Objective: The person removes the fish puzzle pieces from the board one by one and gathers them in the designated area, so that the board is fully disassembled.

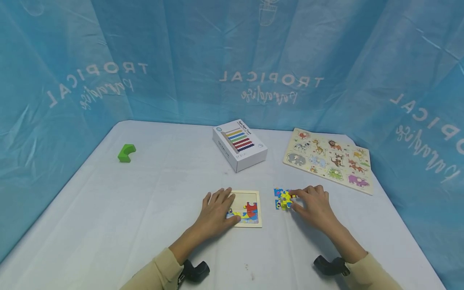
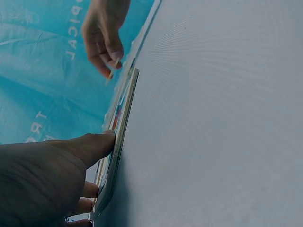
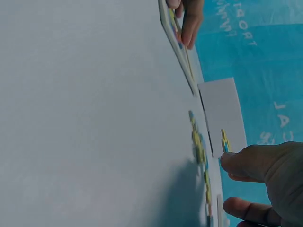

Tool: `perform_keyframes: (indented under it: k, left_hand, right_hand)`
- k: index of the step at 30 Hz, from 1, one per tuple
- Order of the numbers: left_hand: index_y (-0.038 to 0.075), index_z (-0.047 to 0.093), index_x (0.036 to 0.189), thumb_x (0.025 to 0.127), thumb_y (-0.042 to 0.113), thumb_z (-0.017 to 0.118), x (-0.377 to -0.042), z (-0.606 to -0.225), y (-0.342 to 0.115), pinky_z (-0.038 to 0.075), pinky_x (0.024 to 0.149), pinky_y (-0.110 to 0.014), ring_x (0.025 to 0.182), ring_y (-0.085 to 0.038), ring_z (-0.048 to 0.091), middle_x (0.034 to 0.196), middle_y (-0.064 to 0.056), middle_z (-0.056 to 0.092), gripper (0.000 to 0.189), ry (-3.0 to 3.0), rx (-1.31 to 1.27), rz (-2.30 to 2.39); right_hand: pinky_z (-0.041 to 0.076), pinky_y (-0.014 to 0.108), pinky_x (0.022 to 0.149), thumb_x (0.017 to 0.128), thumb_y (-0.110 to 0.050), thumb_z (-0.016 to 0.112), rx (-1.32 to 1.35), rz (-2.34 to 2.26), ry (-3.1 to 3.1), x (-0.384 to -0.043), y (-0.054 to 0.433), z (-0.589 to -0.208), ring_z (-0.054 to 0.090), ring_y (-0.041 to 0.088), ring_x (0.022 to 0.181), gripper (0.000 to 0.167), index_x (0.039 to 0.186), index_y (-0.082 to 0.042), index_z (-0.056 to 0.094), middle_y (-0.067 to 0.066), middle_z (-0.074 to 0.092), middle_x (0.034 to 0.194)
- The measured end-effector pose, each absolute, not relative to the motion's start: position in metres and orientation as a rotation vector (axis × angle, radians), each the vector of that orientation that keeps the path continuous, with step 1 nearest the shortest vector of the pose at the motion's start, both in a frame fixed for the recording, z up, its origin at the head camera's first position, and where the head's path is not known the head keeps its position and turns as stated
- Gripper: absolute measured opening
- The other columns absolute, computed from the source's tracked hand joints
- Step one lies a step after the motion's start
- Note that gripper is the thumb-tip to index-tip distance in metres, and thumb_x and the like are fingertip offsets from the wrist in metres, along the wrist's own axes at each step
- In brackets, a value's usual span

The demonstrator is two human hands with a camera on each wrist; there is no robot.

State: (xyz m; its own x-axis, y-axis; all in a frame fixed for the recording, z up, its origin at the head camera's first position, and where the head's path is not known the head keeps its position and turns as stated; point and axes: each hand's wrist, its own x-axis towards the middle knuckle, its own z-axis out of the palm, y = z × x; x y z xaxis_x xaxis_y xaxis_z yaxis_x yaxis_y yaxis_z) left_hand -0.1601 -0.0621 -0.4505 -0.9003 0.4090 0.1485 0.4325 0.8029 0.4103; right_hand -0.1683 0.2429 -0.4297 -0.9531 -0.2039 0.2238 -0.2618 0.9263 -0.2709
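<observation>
A wooden puzzle tray lies flat on the white table, with red, yellow and blue jigsaw pieces fitted along its lower and right parts. Across its left side rests my left hand, fingers extended and thumb on the lower edge. To the right, my right hand pinches a thin yellow and blue puzzle piece between thumb and fingers. It is held up above the table in the right wrist view. Beneath it is a small cluster of loose puzzle pieces, partly hidden by the held piece and fingers.
Behind the tray stands a white box with a picture of coloured rows. An animal peg board lies at the back right. A green notched block sits far left. Blue printed curtains surround the table.
</observation>
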Motion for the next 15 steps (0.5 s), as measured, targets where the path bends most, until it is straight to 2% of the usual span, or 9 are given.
perform_keyframes:
  k: [15]
  left_hand:
    - [0.005,0.05,0.135,0.082,0.041,0.067,-0.16,-0.45,-0.062,0.019,0.109,-0.062,0.138,-0.035,0.032,0.148,-0.014,0.04,0.066,-2.953,-0.681,-0.703]
  right_hand:
    - [0.031,0.042,0.073,0.076,-0.019,0.075,0.321,0.372,-2.912,-0.162,0.261,-0.439,0.045,0.031,0.092,0.032,0.108,-0.017,0.069,0.009,0.061,0.09]
